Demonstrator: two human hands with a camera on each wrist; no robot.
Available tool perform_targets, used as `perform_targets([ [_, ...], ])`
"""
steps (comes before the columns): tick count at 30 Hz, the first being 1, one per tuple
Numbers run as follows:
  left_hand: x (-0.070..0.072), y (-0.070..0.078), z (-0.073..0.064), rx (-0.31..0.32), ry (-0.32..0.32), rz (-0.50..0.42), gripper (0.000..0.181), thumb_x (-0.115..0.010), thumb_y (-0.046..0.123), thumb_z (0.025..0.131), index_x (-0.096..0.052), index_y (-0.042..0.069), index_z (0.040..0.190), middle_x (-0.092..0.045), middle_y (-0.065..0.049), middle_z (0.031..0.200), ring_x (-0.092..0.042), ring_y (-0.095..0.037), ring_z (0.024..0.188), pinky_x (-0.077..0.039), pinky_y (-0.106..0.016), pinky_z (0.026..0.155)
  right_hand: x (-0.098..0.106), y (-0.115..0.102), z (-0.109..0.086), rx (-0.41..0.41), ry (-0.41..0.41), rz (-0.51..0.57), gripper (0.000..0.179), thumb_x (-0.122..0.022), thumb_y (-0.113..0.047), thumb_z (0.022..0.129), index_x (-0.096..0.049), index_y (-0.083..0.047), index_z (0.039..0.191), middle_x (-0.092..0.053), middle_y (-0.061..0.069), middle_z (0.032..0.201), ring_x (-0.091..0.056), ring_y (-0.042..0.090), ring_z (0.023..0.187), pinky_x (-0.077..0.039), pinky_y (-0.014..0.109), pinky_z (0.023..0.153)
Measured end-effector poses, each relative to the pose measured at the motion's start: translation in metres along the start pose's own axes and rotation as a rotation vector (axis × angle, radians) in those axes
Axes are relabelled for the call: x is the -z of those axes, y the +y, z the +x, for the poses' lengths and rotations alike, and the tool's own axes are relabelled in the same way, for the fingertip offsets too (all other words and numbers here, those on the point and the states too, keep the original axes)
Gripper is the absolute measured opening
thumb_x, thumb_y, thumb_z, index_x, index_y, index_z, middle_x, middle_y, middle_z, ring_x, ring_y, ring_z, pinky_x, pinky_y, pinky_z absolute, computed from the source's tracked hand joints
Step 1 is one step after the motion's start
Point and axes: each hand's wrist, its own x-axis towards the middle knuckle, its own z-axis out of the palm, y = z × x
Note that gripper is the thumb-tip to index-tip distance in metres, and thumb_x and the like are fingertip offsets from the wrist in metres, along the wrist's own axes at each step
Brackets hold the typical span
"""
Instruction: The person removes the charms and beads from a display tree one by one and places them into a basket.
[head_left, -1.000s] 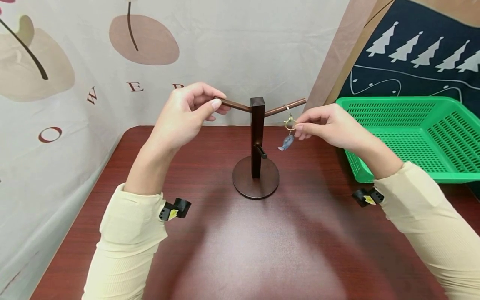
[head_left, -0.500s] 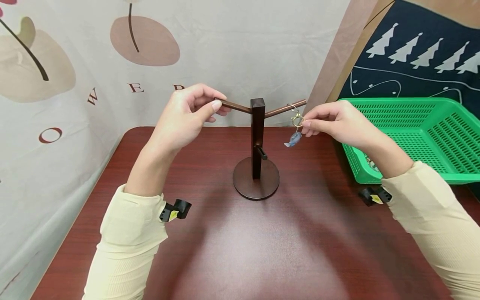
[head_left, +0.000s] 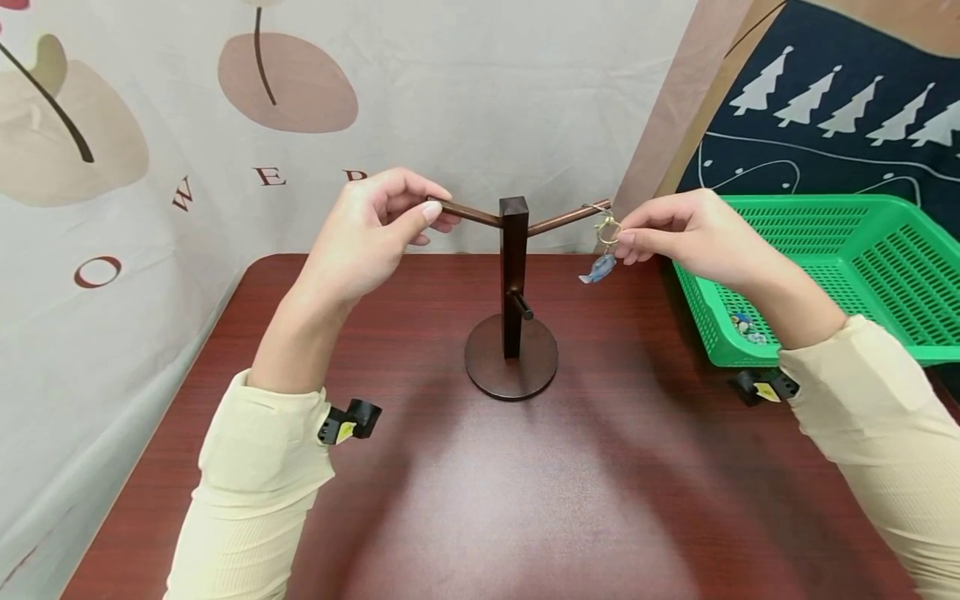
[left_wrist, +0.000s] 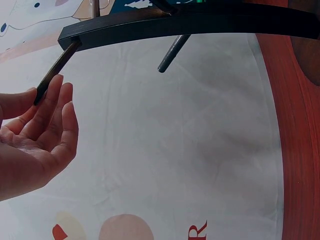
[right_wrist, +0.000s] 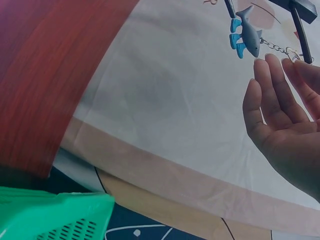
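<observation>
A dark wooden stand [head_left: 513,275] with a round base and side pegs stands on the table. My left hand [head_left: 367,225] pinches the tip of its left peg [left_wrist: 56,72] between thumb and fingers. At the other side, my right hand [head_left: 693,233] pinches the gold ring of a keychain [head_left: 608,232]. The keychain's upper loop is around the right peg [head_left: 562,221], close to its tip. From the ring dangles a blue-grey fish charm [head_left: 600,268]; in the right wrist view this charm [right_wrist: 248,32] hangs on a short chain, with bright blue pieces beside it.
A green plastic basket [head_left: 840,350] stands at the right, with several small colourful items [head_left: 745,327] in its near left corner. A short lower peg [head_left: 522,306] juts forward from the post. Behind the table [head_left: 480,500] hangs a printed cloth [head_left: 480,100].
My right hand has moved right, and the keychain's loop has slid outward along the right peg toward its tip. My left hand has stayed on the left peg.
</observation>
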Motion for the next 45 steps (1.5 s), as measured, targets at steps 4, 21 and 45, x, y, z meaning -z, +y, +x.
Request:
perform_targets([
  [4, 0.0, 0.0, 0.0, 0.0, 0.0, 0.001, 0.015, -0.053, 0.006, 0.092, -0.062, 0.001, 0.102, -0.068, -0.012, 0.09, -0.063, -0.014, 0.087, -0.047, -0.027, 0.074, 0.003, 0.001, -0.001, -0.002, 0.006, -0.011, 0.013, -0.059, -0.006, 0.088, -0.068, 0.002, 0.093, -0.067, 0.007, 0.077, -0.063, 0.014, 0.07, -0.05, 0.02, 0.065],
  [21, 0.0, -0.001, 0.0, -0.004, -0.001, -0.009, 0.015, -0.053, 0.006, 0.092, -0.062, 0.001, 0.102, -0.067, -0.013, 0.091, -0.063, -0.015, 0.087, -0.047, -0.027, 0.074, 0.012, 0.002, -0.006, 0.011, 0.018, -0.006, 0.015, -0.058, -0.004, 0.089, -0.066, 0.006, 0.097, -0.068, 0.007, 0.078, -0.063, 0.013, 0.069, -0.05, 0.02, 0.064],
  [45, 0.0, 0.0, 0.0, -0.002, 0.001, -0.008, 0.015, -0.053, 0.006, 0.092, -0.062, 0.001, 0.102, -0.068, -0.012, 0.091, -0.063, -0.015, 0.086, -0.047, -0.028, 0.074, 0.027, 0.013, -0.016, -0.051, 0.071, -0.063, 0.017, -0.059, -0.01, 0.089, -0.066, 0.002, 0.098, -0.068, 0.008, 0.077, -0.064, 0.013, 0.07, -0.049, 0.017, 0.068],
])
